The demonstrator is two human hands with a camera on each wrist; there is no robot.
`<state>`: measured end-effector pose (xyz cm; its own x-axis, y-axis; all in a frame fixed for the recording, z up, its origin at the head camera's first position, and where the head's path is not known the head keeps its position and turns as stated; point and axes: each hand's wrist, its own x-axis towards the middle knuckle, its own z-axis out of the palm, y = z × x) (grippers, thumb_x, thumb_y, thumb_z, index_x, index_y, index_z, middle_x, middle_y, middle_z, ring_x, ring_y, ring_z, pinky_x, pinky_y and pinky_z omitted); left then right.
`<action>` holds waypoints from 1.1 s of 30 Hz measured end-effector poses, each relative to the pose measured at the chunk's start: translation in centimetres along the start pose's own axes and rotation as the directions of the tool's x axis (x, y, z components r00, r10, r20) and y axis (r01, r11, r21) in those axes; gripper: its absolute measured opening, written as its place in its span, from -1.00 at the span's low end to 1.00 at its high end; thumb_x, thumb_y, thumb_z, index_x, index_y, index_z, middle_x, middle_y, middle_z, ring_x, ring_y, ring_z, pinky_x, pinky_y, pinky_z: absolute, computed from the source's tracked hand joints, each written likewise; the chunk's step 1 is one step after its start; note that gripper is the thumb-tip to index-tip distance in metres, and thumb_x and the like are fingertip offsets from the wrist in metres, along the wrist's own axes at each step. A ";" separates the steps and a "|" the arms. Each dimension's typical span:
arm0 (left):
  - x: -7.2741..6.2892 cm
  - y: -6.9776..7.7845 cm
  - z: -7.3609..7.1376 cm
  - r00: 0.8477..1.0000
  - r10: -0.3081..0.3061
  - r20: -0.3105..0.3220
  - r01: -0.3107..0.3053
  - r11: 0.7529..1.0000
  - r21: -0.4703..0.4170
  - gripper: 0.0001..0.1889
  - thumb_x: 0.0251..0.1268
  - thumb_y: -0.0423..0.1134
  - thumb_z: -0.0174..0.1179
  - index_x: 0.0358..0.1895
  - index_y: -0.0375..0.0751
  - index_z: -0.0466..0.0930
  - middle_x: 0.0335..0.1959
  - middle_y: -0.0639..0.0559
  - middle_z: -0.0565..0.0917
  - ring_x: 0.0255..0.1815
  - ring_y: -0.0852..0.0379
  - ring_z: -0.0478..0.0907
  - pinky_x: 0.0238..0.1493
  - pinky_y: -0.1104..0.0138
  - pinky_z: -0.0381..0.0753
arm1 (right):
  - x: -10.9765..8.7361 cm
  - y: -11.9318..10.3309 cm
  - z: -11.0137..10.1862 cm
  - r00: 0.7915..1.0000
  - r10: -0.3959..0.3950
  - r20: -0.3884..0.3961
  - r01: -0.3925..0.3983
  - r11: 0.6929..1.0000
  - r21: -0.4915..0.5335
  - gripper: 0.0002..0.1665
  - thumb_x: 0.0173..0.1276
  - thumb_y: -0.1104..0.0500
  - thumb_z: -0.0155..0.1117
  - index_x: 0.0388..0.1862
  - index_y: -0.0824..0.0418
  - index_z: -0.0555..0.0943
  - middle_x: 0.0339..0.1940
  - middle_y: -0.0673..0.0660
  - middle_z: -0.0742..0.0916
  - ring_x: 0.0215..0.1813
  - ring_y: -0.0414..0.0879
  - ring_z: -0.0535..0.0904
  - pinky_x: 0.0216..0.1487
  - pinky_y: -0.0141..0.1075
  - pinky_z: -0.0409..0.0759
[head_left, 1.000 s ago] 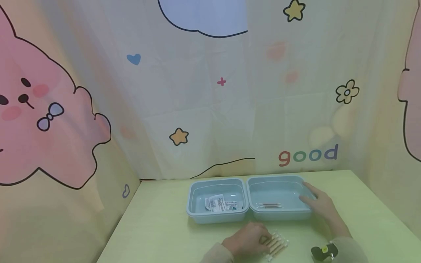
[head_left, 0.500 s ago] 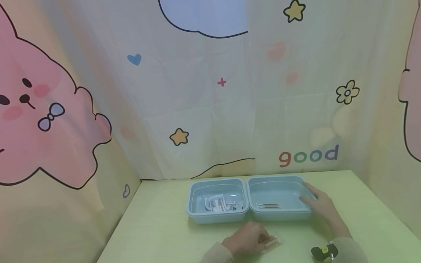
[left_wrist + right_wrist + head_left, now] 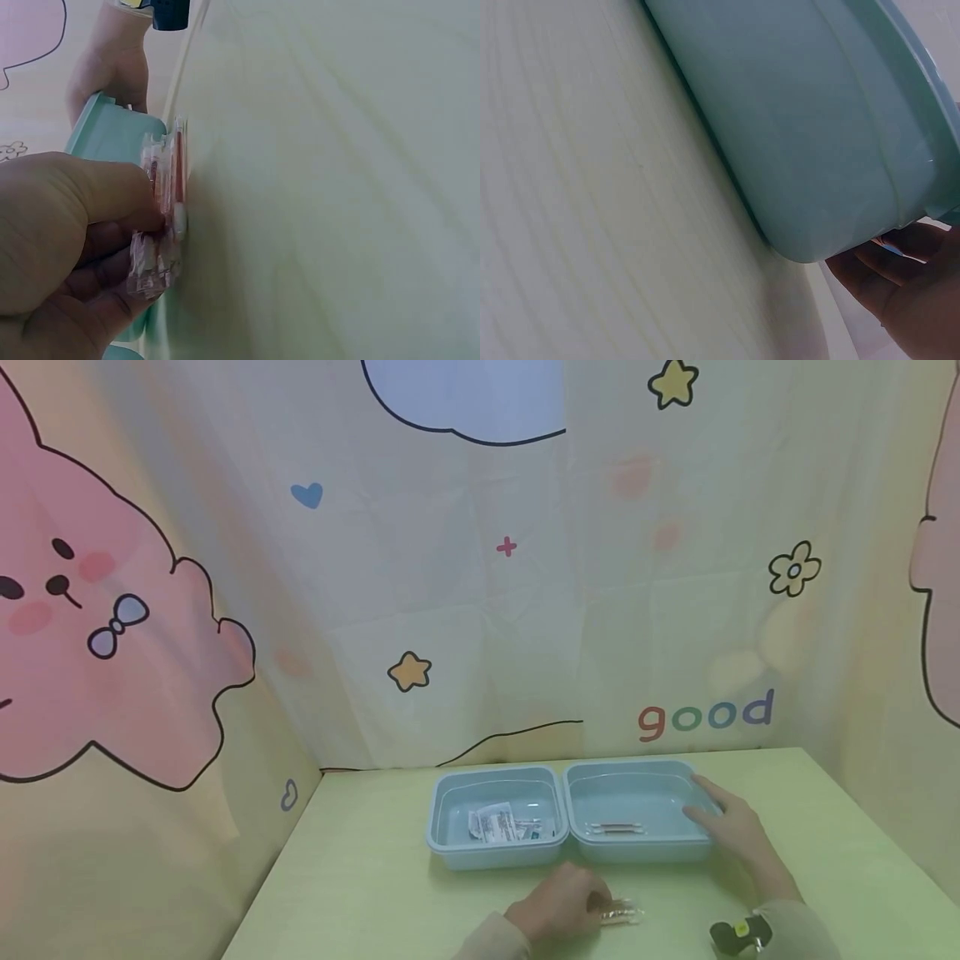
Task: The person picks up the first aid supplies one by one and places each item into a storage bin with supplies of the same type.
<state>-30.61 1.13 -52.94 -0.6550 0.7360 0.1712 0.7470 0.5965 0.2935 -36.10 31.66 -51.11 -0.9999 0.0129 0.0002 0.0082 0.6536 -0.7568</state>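
My left hand pinches a bundle of clear-wrapped cotton swabs between thumb and fingers, close over the table in front of the two bins. The brownish sticks and white tips show through the wrappers. My right hand grips the right end of the light blue plastic bin; some of its fingers show against the outside in the right wrist view. Inside that bin, near its front wall, lie more cotton swabs.
A second light blue bin stands against the first on its left, with a white printed packet and other small packets in it. Both stand on a pale yellow-green table, with a printed curtain behind.
The cotton swabs, fanned out beside my left hand earlier, are now gathered into a narrow bundle in its fingers. My right hand stays on the bin.
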 end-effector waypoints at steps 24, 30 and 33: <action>0.9 0.2 -1.6 0.995 0.079 -0.056 -0.075 0.994 0.082 -0.76 -0.01 -0.32 0.38 -0.20 0.00 0.77 -0.51 0.33 0.66 -0.57 0.57 0.31 -0.50 0.77 0.27 | -0.3 -0.4 -0.2 1.000 -0.022 -0.003 0.022 1.000 -0.001 -0.05 0.42 -0.20 0.10 0.56 0.26 0.02 0.50 0.53 0.11 0.45 0.58 -0.04 0.32 0.46 0.04; 1.2 0.8 -2.6 0.995 0.079 -0.059 -0.077 0.996 0.041 -0.79 0.08 -0.29 0.38 -0.17 -0.02 0.76 -0.43 0.28 0.71 -0.51 0.58 0.39 -0.43 0.79 0.34 | -0.3 -0.6 -0.2 1.000 -0.010 0.002 0.010 1.000 0.006 -0.05 0.42 -0.19 0.10 0.56 0.26 0.02 0.51 0.53 0.10 0.46 0.56 -0.05 0.34 0.44 0.02; 1.3 1.1 -3.2 0.995 0.082 -0.063 -0.080 0.996 0.025 -0.79 0.08 -0.30 0.37 -0.17 -0.02 0.76 -0.40 0.26 0.73 -0.48 0.58 0.43 -0.38 0.79 0.37 | -0.3 -0.7 -0.2 1.000 -0.006 0.002 0.006 1.000 0.004 -0.05 0.42 -0.19 0.10 0.56 0.26 0.02 0.51 0.52 0.10 0.46 0.56 -0.05 0.34 0.44 0.03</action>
<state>-31.04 1.68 -49.37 -0.5974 0.7607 0.2537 0.8000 0.5433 0.2548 -35.76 31.40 -50.45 -1.0000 0.0071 0.0032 0.0021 0.6509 -0.7591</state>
